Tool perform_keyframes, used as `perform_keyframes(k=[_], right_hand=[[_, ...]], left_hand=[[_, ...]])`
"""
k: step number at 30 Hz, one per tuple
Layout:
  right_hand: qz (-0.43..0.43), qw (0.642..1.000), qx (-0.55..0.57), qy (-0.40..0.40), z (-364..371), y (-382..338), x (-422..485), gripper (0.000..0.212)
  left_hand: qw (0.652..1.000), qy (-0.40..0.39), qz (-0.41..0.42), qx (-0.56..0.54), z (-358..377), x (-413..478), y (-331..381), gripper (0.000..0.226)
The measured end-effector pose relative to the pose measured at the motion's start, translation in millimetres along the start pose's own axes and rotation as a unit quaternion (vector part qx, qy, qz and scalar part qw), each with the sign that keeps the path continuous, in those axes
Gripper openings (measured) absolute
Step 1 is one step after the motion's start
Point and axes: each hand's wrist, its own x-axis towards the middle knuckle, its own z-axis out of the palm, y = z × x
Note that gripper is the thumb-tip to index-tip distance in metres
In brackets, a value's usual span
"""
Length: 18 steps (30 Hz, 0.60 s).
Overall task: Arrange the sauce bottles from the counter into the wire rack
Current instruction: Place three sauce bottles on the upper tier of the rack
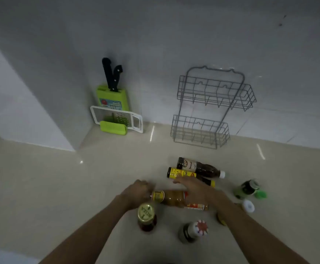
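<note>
Amber glass bottle (171,198), lying on its side, is to be lifted from the counter (60,187) first.

Nearer than the amber glass bottle, two upright bottles are seen: one gold-capped (146,216), one red-and-white-capped (194,232). The left hand (138,191) is curled at its cap end; the right hand (195,189) is laid over its body, fingers loosely together, full closure not discernible. Both ends should be gripped firmly and the bottle righted. Beyond it, two more lying bottles are passed; farther still, the empty wire rack (210,107) is mounted on the wall.

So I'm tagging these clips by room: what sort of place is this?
Most likely a home kitchen counter: knives stand in a green holder, a wire rack leans on the tiled wall, and sauce bottles lie on the counter.
</note>
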Motion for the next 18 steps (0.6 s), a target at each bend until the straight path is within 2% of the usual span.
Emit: perform_keyframes(k=[2, 4, 5, 8, 10, 14, 18], right_hand=[[0.007, 1.000, -0.005, -0.022, 0, 5, 7, 0.079], [0.024, 0.998, -0.014, -0.048, 4, 9, 10, 0.083], [0.029, 0.998, -0.015, -0.056, 5, 12, 13, 0.083], [0.018, 0.998, 0.009, -0.059, 6, 12, 15, 0.084], [0.014, 0.998, 0.040, -0.051, 4, 7, 15, 0.077], [0.006, 0.992, 0.112, 0.050, 0, -1, 9, 0.067], [0.001, 0.963, 0.221, 0.152, -19, -12, 1, 0.057]], left_hand=[[1.000, 0.012, 0.018, 0.011, 4, 7, -4, 0.029], [0.999, -0.020, 0.031, 0.015, 1, 9, -8, 0.036], [0.998, -0.008, 0.046, 0.036, -3, 11, -8, 0.038], [0.995, 0.067, 0.066, 0.017, -27, 13, -12, 0.028], [0.987, 0.129, 0.100, 0.000, -51, 13, -14, 0.024], [0.965, 0.195, 0.142, -0.103, -102, 17, -12, 0.027], [0.939, 0.289, 0.101, -0.157, -139, 28, 1, 0.047]])
